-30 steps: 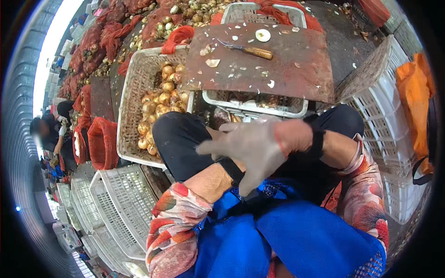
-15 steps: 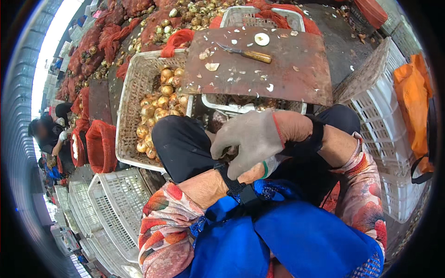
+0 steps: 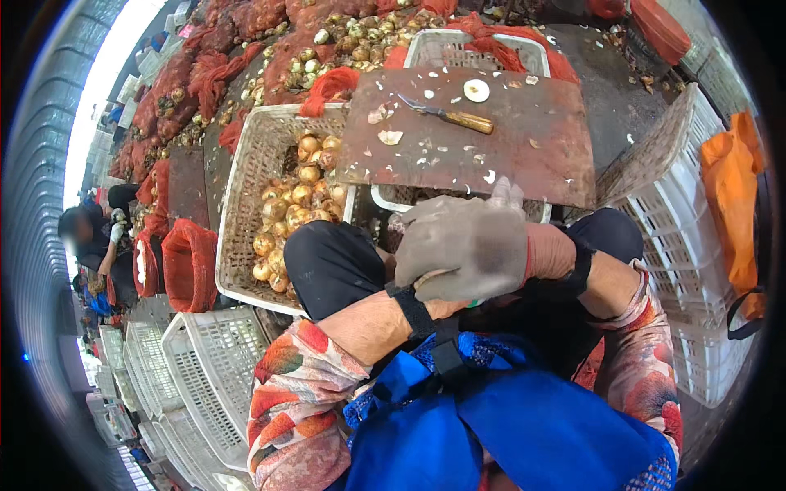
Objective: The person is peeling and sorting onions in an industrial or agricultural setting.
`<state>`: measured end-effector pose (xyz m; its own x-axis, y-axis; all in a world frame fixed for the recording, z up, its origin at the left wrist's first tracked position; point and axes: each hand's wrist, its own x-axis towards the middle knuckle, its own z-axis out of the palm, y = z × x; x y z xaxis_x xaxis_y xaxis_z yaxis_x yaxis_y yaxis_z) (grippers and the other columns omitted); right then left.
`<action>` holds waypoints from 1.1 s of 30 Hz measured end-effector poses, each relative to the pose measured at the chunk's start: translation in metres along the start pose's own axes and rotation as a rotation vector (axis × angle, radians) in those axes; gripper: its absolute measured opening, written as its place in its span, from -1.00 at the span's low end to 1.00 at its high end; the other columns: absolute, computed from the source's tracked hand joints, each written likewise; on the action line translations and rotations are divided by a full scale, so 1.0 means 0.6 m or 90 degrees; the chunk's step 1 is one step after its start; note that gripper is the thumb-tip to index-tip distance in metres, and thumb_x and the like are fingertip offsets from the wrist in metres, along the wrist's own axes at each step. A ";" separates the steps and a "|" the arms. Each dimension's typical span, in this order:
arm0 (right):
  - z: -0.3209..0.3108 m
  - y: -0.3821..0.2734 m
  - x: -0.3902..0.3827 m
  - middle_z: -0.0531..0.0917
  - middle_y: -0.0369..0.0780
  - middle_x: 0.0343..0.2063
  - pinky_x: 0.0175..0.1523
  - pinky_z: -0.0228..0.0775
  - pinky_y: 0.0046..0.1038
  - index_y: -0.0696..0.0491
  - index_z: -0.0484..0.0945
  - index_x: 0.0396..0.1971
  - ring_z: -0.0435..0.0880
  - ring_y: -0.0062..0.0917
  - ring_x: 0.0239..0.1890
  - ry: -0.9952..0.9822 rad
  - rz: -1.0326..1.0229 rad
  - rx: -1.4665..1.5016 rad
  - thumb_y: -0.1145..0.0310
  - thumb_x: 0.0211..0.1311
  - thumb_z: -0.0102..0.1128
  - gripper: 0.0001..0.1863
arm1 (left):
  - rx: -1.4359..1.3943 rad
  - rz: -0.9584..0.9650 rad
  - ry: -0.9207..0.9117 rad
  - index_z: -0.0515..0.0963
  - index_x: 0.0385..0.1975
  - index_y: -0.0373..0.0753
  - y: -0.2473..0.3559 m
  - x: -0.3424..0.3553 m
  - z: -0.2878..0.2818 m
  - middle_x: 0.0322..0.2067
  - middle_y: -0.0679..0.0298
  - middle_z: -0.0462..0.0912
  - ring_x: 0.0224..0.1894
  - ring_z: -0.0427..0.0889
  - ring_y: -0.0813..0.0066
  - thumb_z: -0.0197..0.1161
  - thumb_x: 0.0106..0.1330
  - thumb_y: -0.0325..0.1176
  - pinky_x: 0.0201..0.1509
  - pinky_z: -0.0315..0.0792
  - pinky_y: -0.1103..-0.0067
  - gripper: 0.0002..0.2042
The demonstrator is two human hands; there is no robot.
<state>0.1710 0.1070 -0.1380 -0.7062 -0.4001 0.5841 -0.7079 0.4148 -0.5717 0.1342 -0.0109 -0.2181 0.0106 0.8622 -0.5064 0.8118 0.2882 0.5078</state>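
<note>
My right hand [image 3: 471,245], in a grey work glove, lies across my left hand in my lap. Its fingers curl down around something hidden beneath the palm. Most of my left hand is covered; what look like its gloved fingertips [image 3: 508,193] stick out straight past the far side of the right glove. Just beyond both hands is a reddish-brown board [image 3: 524,147]. A curved-blade knife with a wooden handle [image 3: 468,122] rests on it, beside a white round onion slice [image 3: 476,90] and peel scraps. Neither hand touches the knife.
At left stands a white crate [image 3: 233,221] of yellow onions [image 3: 286,204]. Stacked crates [image 3: 663,221] with an orange bag [image 3: 731,188] flank my right. Red mesh sacks [image 3: 190,262], more crates [image 3: 217,352] and another person [image 3: 94,237] are further left.
My right hand has turned flatter and moved slightly right and away over my left hand. Pale fingertips now show beyond it. The whole view has shifted a little; the knife stays on the board.
</note>
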 end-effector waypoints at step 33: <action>0.041 0.049 -0.002 0.64 -0.22 -0.11 -0.01 0.47 -0.14 -0.14 0.59 -0.07 0.62 -0.28 -0.01 -0.215 0.253 -0.117 0.22 0.11 0.17 -0.66 | 0.184 -0.013 -0.006 0.42 0.22 -0.01 -0.037 0.039 0.016 0.17 0.32 0.50 0.19 0.45 0.41 -0.02 0.40 -0.02 0.26 0.32 0.42 -0.55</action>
<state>0.1509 0.0997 -0.1695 -0.9052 -0.4106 0.1096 -0.3931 0.7111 -0.5829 0.1217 -0.0009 -0.2479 -0.0030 0.8534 -0.5212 0.9444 0.1737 0.2791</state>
